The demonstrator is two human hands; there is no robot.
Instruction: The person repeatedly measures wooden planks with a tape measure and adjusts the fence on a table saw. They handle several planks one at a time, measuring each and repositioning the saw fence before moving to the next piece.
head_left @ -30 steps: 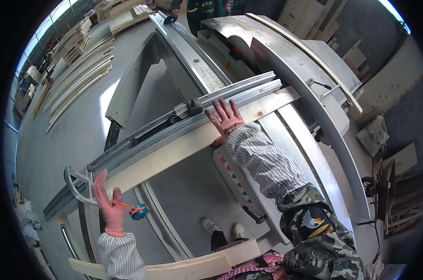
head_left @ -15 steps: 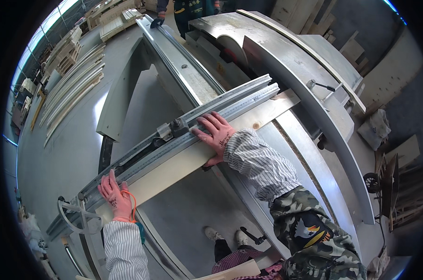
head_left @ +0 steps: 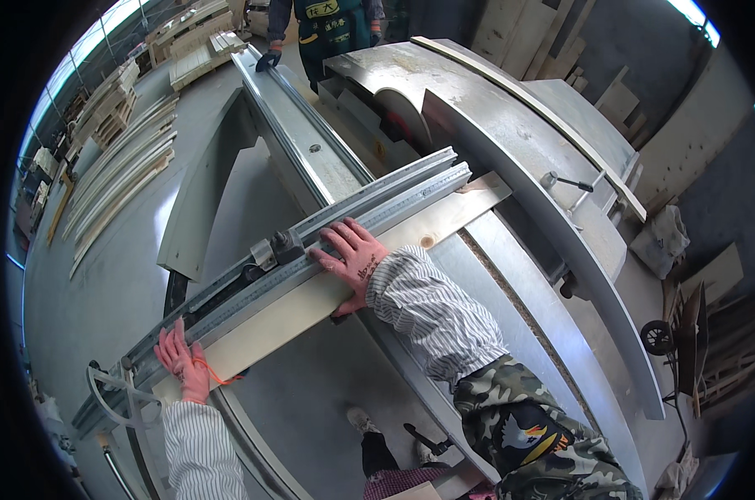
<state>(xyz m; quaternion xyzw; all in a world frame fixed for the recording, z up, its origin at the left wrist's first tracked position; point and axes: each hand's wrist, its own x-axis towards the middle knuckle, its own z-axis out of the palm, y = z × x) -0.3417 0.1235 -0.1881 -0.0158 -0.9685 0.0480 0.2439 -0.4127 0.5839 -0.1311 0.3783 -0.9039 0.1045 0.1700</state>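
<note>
A long pale wooden board (head_left: 281, 323) lies along the metal crosscut fence (head_left: 411, 190) of a sliding table saw. My right hand (head_left: 356, 262), in a pink glove, grips the board near its middle. Its fingers spread over the fence and its thumb is at the near edge. At the board's left end my left hand (head_left: 185, 364), also pink-gloved, holds it, with fingertips reaching over the fence. An orange cord (head_left: 215, 372) hangs at that wrist. The round saw blade (head_left: 404, 112) stands beyond the board's right end, apart from it.
A clamp-like stop block (head_left: 279, 248) sits on the fence beside my right hand. A person in an apron (head_left: 331, 37) stands at the far end, a gloved hand on the sliding rail (head_left: 256, 79). A long rip fence (head_left: 561, 212) curves along the right; wood strips (head_left: 123, 179) lie on the left floor.
The view has shifted, showing more of the other person. Fence, board and both my hands have moved slightly forward along the saw, toward the blade. My grip looks the same, and my feet have stepped.
</note>
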